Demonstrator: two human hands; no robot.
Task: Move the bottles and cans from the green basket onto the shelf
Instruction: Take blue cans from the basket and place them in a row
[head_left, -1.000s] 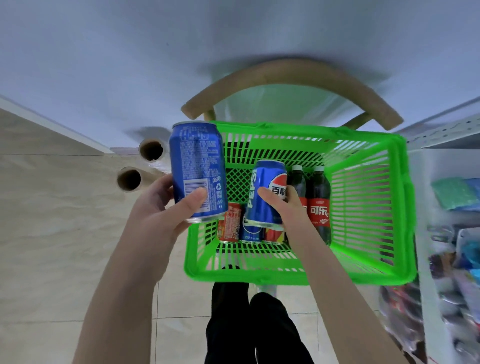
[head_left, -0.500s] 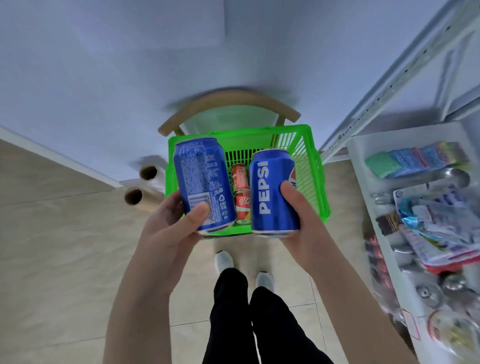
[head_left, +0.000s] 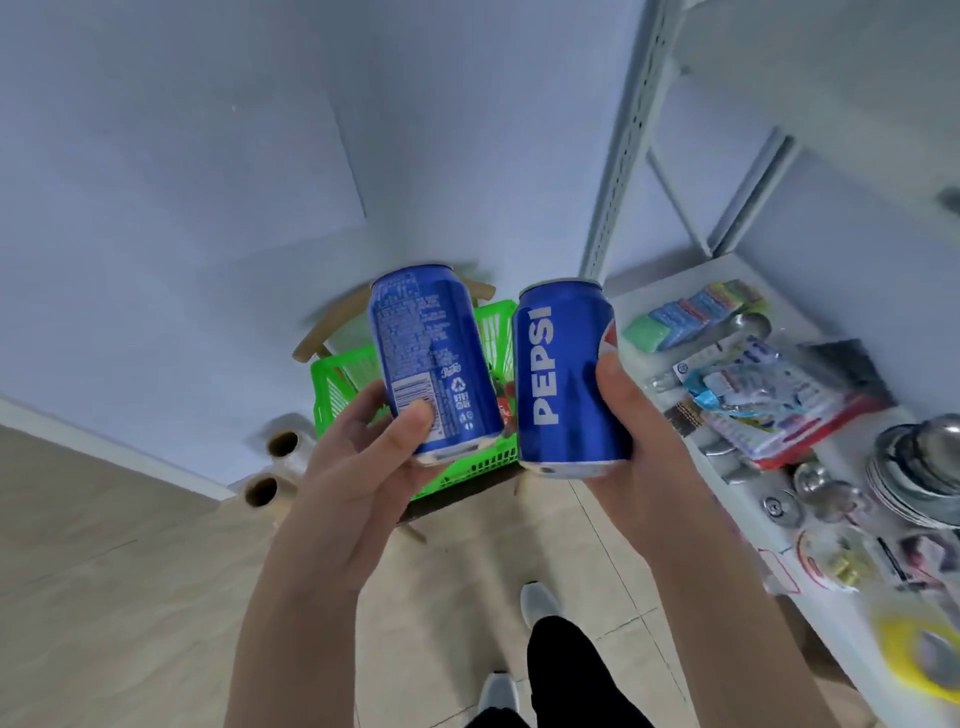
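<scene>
My left hand (head_left: 358, 462) grips a blue Pepsi can (head_left: 434, 358), its printed back label facing me. My right hand (head_left: 631, 441) grips a second blue Pepsi can (head_left: 563, 374) with the white PEPSI lettering in view. Both cans are upright, side by side, held in the air above and in front of the green basket (head_left: 337, 384). The basket sits on a wooden chair (head_left: 317, 343), mostly hidden behind the cans; a bit of red can (head_left: 506, 408) shows inside it. The white metal shelf (head_left: 670, 291) stands to the right.
The shelf board carries sponges (head_left: 691, 317), packaged goods (head_left: 779, 400), and steel bowls (head_left: 919, 467). A shelf upright (head_left: 623, 145) rises at the right. Two rolls (head_left: 280, 462) lie on the floor by the wall. My legs and shoes (head_left: 540, 603) are below.
Both hands lifted the two cans out of the basket and carried them up and rightward. The view swung away from the basket, bringing more of the shelf into sight.
</scene>
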